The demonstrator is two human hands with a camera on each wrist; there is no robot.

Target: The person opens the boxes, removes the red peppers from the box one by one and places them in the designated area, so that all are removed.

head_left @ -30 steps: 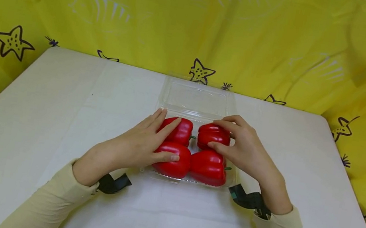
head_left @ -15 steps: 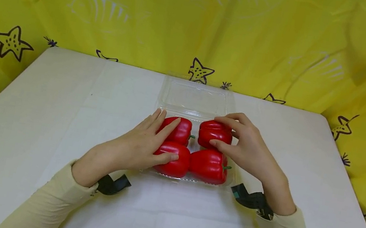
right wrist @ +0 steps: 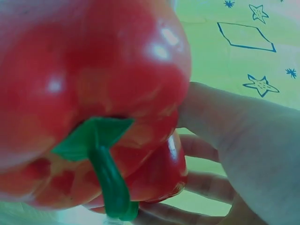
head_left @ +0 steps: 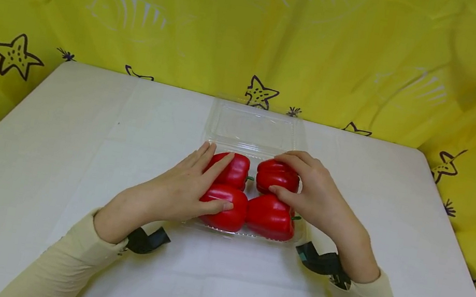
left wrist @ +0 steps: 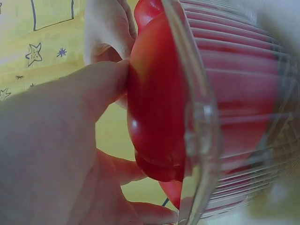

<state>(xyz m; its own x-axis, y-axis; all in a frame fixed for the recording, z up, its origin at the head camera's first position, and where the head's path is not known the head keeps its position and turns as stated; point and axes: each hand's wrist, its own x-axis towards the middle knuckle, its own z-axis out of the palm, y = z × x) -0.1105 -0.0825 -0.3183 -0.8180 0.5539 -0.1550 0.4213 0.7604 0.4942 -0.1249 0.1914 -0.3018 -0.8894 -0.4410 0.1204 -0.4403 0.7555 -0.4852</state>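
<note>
Right hand, gripped pepper slightly leftward

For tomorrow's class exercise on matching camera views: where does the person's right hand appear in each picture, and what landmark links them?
Head: the right hand is right of centre, holding the far-right red pepper.
Left wrist: the right hand is at the top, left of centre, partly hidden.
Right wrist: the right hand fills the lower right.
Shared landmark: the star-printed backdrop, greenish in the right wrist view.
</note>
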